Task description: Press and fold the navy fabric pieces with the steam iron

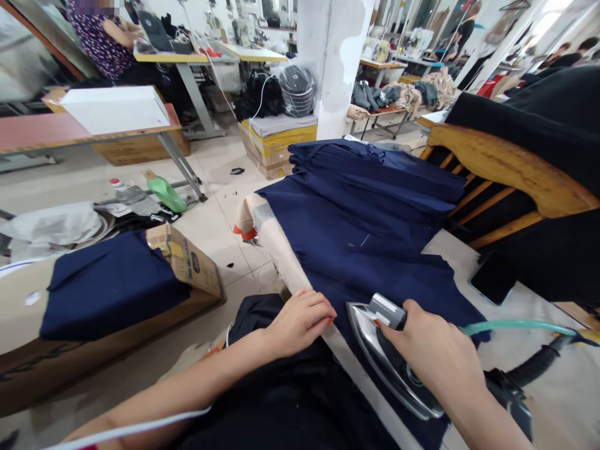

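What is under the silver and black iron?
Navy-blue cloth shows beside the iron in the right hand; the patch directly beneath the iron is covered, so cannot be seen.

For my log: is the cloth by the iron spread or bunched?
Both: the navy cloth lies spread near the iron, with folds gathered beyond.

Your left hand (300,320) lies back-up, fingers (319,308) bent together; your right hand (435,347) curls tightly, forearm (492,412) angled inward.

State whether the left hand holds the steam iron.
No, the right hand grips the steam iron; the left hand is at the edge of the navy fabric.
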The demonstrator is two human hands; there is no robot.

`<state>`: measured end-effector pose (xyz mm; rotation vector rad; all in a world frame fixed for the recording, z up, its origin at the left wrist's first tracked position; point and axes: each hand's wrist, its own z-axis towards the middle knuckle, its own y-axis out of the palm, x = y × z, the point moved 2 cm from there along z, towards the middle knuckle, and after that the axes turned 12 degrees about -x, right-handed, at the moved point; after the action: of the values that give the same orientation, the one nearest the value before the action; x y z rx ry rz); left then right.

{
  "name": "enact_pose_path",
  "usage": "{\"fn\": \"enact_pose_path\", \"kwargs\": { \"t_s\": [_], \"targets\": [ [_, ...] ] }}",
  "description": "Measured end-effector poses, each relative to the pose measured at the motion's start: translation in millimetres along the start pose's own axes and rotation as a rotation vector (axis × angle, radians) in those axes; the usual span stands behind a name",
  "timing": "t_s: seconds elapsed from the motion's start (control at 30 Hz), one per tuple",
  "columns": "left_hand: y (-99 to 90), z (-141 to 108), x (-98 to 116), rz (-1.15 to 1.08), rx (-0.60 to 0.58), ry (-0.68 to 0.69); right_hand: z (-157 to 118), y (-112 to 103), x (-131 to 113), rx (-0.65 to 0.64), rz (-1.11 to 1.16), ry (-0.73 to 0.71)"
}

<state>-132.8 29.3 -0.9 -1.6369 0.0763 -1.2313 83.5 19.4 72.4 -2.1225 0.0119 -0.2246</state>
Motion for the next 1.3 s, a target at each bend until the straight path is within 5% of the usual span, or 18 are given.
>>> {"fn": "enact_pose_path", "kwargs": {
  "t_s": [0.47, 0.8, 1.13, 1.3],
  "targets": [
    [23.6, 6, 19, 0.188, -0.133, 0.176, 3, -6, 0, -0.038, 0.057, -0.007],
    [32.1, 14, 13, 0.256, -0.197, 0.179, -19, 47, 102, -0.097, 0.188, 0.146],
    [27.9, 22, 22, 0.336, -0.220, 0.166, -21, 44, 103, -0.120, 0.247, 0.146],
    [21.8, 32, 27, 0.394, -0.243, 0.163, -25, 66, 127, -0.069, 0.287, 0.109]
  ]
}}
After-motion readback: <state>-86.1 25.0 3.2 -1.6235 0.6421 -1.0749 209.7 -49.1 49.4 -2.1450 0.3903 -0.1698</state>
